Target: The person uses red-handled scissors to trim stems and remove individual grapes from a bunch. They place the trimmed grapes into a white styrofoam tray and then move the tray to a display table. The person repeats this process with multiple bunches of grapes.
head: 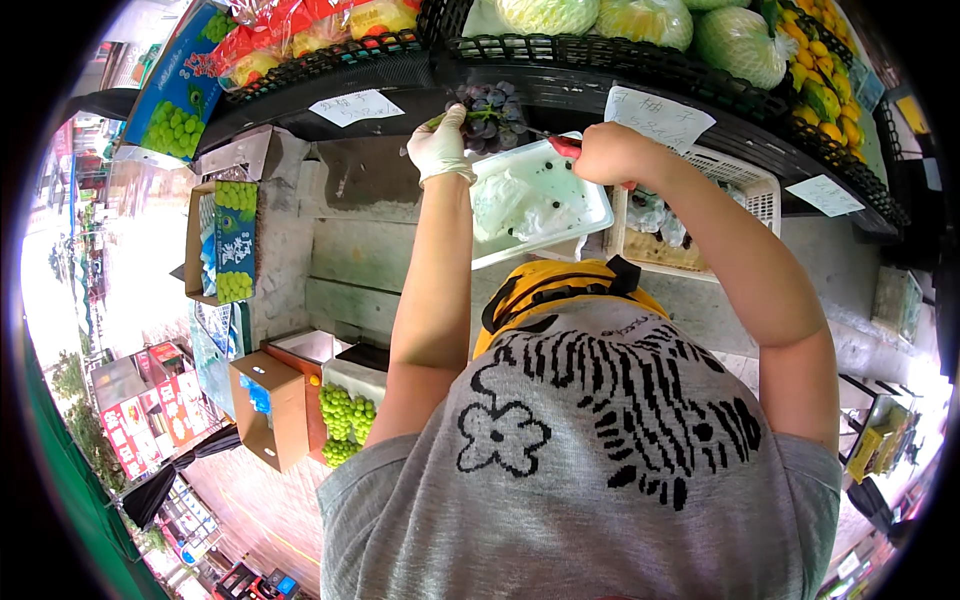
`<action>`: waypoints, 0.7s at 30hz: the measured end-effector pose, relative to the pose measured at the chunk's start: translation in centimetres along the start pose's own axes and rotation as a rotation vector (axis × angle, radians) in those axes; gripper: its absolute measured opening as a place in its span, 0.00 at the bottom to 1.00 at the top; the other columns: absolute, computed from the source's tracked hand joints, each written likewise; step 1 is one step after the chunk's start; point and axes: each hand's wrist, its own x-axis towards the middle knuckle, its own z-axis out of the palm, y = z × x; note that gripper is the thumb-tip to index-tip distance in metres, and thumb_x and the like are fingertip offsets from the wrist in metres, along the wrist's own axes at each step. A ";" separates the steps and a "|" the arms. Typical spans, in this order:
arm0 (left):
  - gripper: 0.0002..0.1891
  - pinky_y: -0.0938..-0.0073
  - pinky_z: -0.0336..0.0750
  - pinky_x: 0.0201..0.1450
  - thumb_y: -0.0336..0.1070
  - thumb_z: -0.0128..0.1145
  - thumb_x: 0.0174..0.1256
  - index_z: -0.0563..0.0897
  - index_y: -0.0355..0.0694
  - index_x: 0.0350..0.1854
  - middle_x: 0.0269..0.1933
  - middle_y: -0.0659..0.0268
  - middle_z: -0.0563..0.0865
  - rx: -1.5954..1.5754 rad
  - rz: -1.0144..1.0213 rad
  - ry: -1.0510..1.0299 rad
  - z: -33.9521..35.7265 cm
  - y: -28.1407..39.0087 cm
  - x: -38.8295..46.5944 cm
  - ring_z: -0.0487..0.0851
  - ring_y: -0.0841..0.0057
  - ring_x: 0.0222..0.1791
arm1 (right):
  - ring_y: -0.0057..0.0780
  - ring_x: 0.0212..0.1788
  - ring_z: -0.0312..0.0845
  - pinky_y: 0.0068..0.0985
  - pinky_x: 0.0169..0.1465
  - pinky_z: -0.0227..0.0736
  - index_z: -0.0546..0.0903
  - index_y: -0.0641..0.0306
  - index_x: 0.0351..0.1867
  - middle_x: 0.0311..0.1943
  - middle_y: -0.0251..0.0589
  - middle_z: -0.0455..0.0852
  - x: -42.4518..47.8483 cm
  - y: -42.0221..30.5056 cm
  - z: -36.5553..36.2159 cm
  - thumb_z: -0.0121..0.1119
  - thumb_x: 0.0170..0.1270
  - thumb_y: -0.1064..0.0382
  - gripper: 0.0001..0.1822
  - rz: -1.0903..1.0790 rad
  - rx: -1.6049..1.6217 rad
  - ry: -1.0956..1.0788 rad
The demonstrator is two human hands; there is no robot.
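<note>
My left hand (442, 147), in a pale thin glove, holds a bunch of dark purple grapes (491, 120) by its green stem. From the right, my bare right hand (611, 154) grips red-handled scissors or snips (564, 145), their metal blades pointing at the grapes. Whether the blades touch a stem cannot be told. Under the hands is a white plastic tub (540, 202) with crumpled clear plastic and some loose dark grapes. Beside it on the right stands a cream plastic crate (763, 196) holding plastic wrapping and dark bits.
Black crates (525, 49) of wrapped pale round fruit (551, 11) and small orange-yellow fruit (829, 97) line the shelf ahead, with handwritten cards (356, 107). At left are a grape-printed carton (236, 240), an open brown box (274, 412) and green grapes (345, 420).
</note>
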 end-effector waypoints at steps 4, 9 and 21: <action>0.08 0.81 0.75 0.28 0.25 0.64 0.49 0.78 0.30 0.29 0.28 0.61 0.82 -0.015 -0.005 -0.027 0.6 -0.4 -0.7 0.78 0.80 0.23 | 0.38 0.15 0.72 0.32 0.20 0.67 0.74 0.72 0.15 0.13 0.50 0.75 1.1 0.9 0.0 0.44 0.42 0.67 0.10 0.019 0.062 -0.101; 0.09 0.82 0.73 0.27 0.28 0.68 0.46 0.79 0.31 0.26 0.25 0.64 0.82 0.136 0.089 -0.009 0.2 -1.8 0.0 0.77 0.82 0.22 | 0.33 0.14 0.65 0.30 0.17 0.58 0.68 0.68 0.12 0.10 0.44 0.68 0.4 0.0 -0.7 0.44 0.45 0.66 0.09 0.072 0.073 -0.160; 0.10 0.81 0.73 0.29 0.34 0.69 0.45 0.82 0.33 0.22 0.22 0.64 0.83 0.429 0.246 0.044 1.2 -2.0 -1.7 0.78 0.83 0.21 | 0.28 0.15 0.61 0.27 0.19 0.55 0.64 0.63 0.11 0.08 0.37 0.63 1.5 0.0 -0.8 0.45 0.49 0.64 0.12 0.124 0.142 -0.245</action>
